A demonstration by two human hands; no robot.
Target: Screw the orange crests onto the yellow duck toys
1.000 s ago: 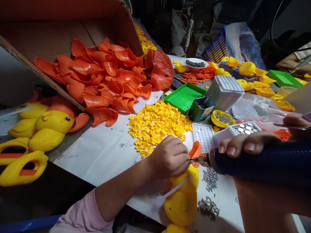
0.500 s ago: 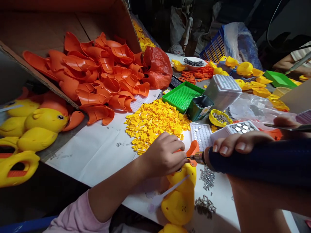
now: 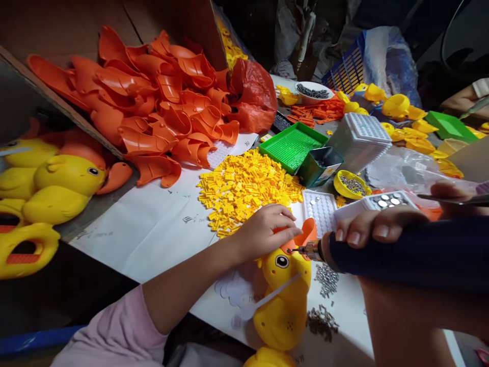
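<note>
A yellow toy duck [image 3: 283, 318] with an orange bill [image 3: 307, 230] lies on the white paper, its printed eye facing up. My left hand [image 3: 267, 229] grips its orange head end, fingers bent over the top; the fingertips partly hide behind the bill. My right hand [image 3: 378, 224] is wrapped around a dark blue electric screwdriver [image 3: 412, 255], held level from the right. Its bit touches the orange part just above the eye, close to my left fingers. A thin white strip [image 3: 273, 295] crosses the duck's body.
Yellow plastic pieces [image 3: 248, 188] are heaped behind my left hand. Silver screws [image 3: 327, 280] and darker screws [image 3: 323, 322] lie right of the duck. A cardboard box [image 3: 57, 117] of orange parts stands back left, with finished-looking ducks [image 3: 71, 178] beside it. Green tray [image 3: 293, 145] behind.
My left fingers have drawn back from the screwdriver tip and loosened from a pinch, uncovering the duck's eye. The bit now meets the orange part. The view has shifted slightly.
</note>
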